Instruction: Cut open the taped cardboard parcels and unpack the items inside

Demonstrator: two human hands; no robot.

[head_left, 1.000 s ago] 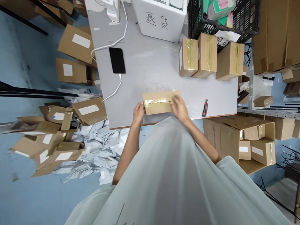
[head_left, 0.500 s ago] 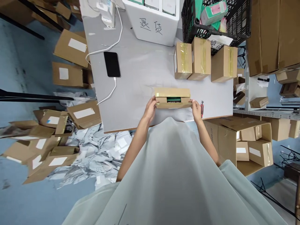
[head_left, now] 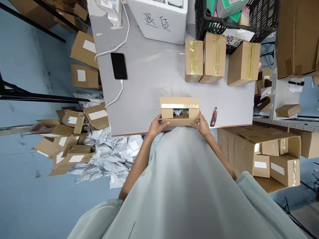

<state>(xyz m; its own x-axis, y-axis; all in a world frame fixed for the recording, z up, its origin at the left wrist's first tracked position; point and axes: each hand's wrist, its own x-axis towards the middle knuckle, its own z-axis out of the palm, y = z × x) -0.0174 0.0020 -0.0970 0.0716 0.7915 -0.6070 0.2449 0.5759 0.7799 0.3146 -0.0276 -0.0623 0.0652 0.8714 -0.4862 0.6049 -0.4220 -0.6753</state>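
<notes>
A small cardboard box lies at the table's near edge, its top flaps parted. Through the gap show something green and some crumpled silvery material I cannot make out. My left hand grips the box's near left corner, thumb on the near flap. At the near right corner my right hand holds the same flap and side. A red and black box cutter rests on the table just right of my right hand.
Three taped cartons stand at the back right, before a black crate. A white foam box is at the back. A phone with a cable lies left. An open large carton holds boxes on the right.
The near flap has been folded toward me, so the opening is wider and its contents show more. Both hands have moved slightly nearer my body.
</notes>
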